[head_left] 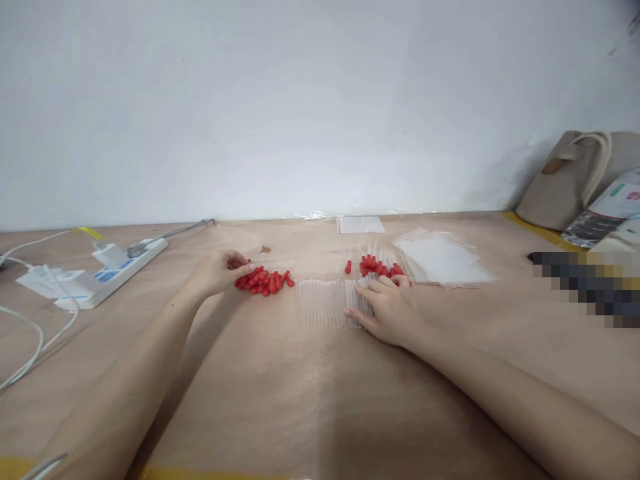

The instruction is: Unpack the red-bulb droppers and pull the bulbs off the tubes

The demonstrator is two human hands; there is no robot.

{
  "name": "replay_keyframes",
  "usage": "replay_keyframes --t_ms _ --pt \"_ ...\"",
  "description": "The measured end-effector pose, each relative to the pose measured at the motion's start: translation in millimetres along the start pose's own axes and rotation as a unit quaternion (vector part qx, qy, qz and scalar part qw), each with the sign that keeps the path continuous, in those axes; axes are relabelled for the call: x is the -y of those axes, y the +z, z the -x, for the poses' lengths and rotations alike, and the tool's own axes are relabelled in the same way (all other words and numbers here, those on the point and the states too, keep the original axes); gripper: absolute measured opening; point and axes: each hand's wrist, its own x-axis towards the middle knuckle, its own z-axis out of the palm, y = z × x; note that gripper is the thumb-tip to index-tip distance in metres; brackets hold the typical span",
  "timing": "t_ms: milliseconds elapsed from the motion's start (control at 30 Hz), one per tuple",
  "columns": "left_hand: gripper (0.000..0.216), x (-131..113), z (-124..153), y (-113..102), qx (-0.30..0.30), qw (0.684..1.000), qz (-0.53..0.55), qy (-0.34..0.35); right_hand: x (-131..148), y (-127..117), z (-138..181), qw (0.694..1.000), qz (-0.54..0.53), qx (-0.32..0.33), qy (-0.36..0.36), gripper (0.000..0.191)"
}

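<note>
My left hand [227,272] is at the left edge of a heap of red rubber dropper bulbs [270,282]. Its fingers are curled, thumb against forefinger, and a bit of red shows between the fingertips. Right of the heap, clear dropper tubes [320,305] lie side by side in a row, narrow tips towards me. My right hand [389,308] rests over the right end of this row with its fingers spread on the tubes. Behind it lie clear tubes fitted with red bulbs [375,265], partly hidden by the hand. One single red bulb [348,267] stands apart nearby.
A stack of clear plastic bags [440,257] lies at the back right, another bag [361,225] by the wall. At left is a white power strip [120,273] with plugs and loose cables. A beige bag [555,180] and a large bottle [605,207] stand far right.
</note>
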Motion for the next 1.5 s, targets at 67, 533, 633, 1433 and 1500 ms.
replay_keyframes --t_ms 67,533,633,1433,1500 --pt "0.032 -3.5 1.4 -3.2 -0.018 1.0 -0.006 0.005 -1.6 2.6 -1.0 1.0 -0.008 -0.024 0.013 0.04" --pt "0.024 -115.1 -5.1 63.3 0.02 0.987 -0.071 0.144 -66.3 6.2 -14.8 0.944 -0.1 -0.128 0.288 0.028" --pt "0.027 -141.1 -21.4 89.9 0.105 0.988 -0.079 0.085 -65.6 8.2 -13.9 0.945 -0.111 -0.115 0.287 0.027" --pt "0.011 -69.8 31.5 63.1 -0.069 0.959 -0.039 0.273 -30.9 -7.8 -25.4 0.979 -0.086 -0.183 0.028 0.029" --pt "0.008 -67.4 34.8 64.5 -0.073 0.956 -0.026 0.284 -20.7 -14.4 -32.2 0.99 -0.057 -0.128 -0.028 0.032"
